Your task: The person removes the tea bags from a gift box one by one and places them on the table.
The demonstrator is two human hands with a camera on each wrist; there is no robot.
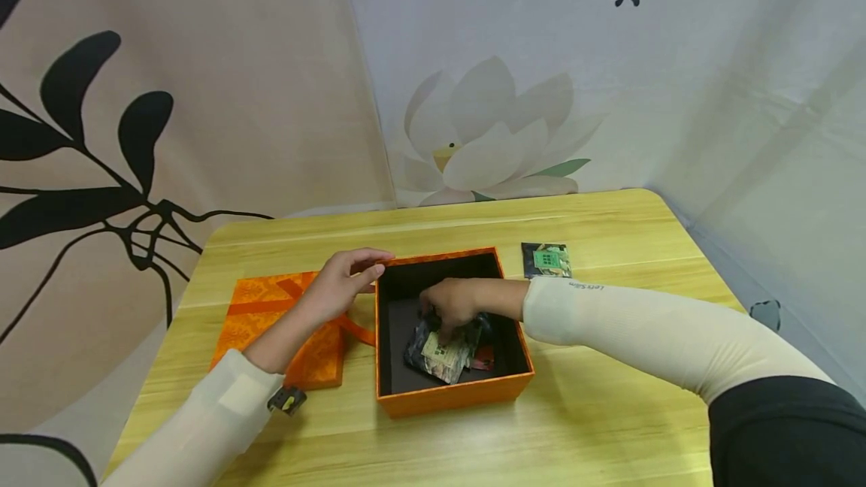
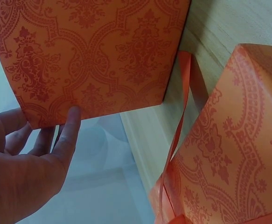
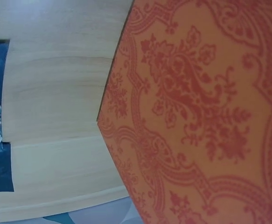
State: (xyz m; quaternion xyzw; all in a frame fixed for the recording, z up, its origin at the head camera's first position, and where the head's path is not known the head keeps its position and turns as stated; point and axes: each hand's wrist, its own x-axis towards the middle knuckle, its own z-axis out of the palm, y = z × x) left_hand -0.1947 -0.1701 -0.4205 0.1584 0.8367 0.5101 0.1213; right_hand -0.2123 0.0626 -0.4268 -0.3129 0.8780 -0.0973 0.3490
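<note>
Cream arm sleeves (image 1: 636,329) are worn with a black upper sleeve (image 1: 785,431).

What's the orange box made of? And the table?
The orange, rectangular, open-topped box looks like stiff cardboard covered in matte patterned paper: its thin walls have crisp edges. The yellow, round-cornered, wood-grained tabletop seems smooth wood or laminate; streaks run across it.

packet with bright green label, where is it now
In the head view, the packet with the bright green label lies on the table, right of the open orange box and just beyond the pale right sleeve.
</note>
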